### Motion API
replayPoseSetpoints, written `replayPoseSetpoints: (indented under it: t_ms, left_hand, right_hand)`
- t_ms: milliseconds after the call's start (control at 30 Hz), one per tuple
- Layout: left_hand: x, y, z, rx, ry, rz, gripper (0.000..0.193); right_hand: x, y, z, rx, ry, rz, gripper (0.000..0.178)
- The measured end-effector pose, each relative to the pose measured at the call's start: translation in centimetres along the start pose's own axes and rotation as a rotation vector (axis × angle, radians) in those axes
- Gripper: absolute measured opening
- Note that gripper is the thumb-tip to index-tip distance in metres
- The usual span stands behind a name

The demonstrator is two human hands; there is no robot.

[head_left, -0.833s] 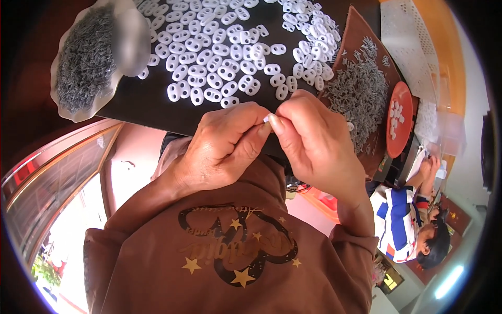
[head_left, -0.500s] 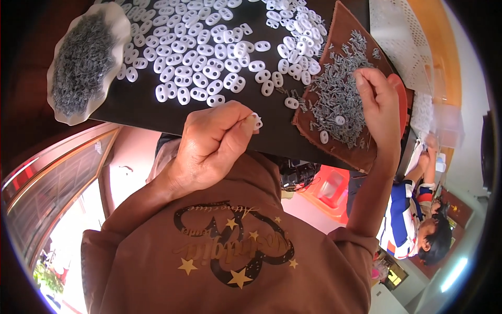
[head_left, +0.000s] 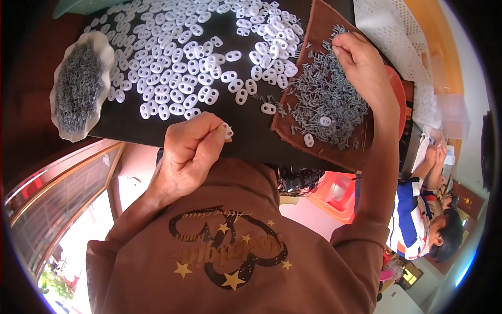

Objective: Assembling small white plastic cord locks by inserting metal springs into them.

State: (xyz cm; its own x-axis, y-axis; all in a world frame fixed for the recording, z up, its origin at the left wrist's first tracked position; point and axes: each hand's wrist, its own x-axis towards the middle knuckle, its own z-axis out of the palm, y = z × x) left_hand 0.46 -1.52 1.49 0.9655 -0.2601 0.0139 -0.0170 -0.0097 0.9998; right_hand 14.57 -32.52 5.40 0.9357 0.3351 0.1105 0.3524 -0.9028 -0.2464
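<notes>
Hands well apart. Left hand [head_left: 189, 152] pinches a small white piece [head_left: 228, 131] between thumb and forefinger, near front edge of dark table [head_left: 248, 141]. Right hand [head_left: 364, 64] is at the gray springs [head_left: 327, 94] heaped on brown cloth [head_left: 314, 23], thumb close to fingertips; can't tell if they've closed on one. Loose two-hole pieces [head_left: 178, 68] spread left of cloth. Scalloped dish [head_left: 108, 63] at far left, red bowl [head_left: 397, 82] partly behind right wrist.

Loose pieces [head_left: 179, 67] lie on the table [head_left: 246, 141] between a dish [head_left: 107, 52], left, and springs [head_left: 332, 97] on a cloth [head_left: 286, 126], right
</notes>
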Motion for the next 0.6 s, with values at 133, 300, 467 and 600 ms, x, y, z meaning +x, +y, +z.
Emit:
replayPoseSetpoints:
  t_ms: [133,300,467,600]
  left_hand:
    - [0.1,0.0,0.0,0.006,0.008,-0.038,0.012]
    - [0.3,0.3,-0.2,0.032,-0.014,-0.055,0.014]
    - [0.3,0.2,0.1,-0.005,-0.008,-0.034,0.015]
    - [0.4,0.2,-0.2,-0.038,-0.038,-0.079,0.017]
  right_hand:
    - [0.7,0.6,0.2,-0.141,-0.011,-0.016,0.008]
    - [1.5,1.0,0.2,0.016,0.003,-0.110,0.007]
    - [2.2,3.4,-0.1,-0.070,0.032,-0.078,0.007]
    - [2.7,3.5,-0.2,-0.081,-0.021,-0.048,0.006]
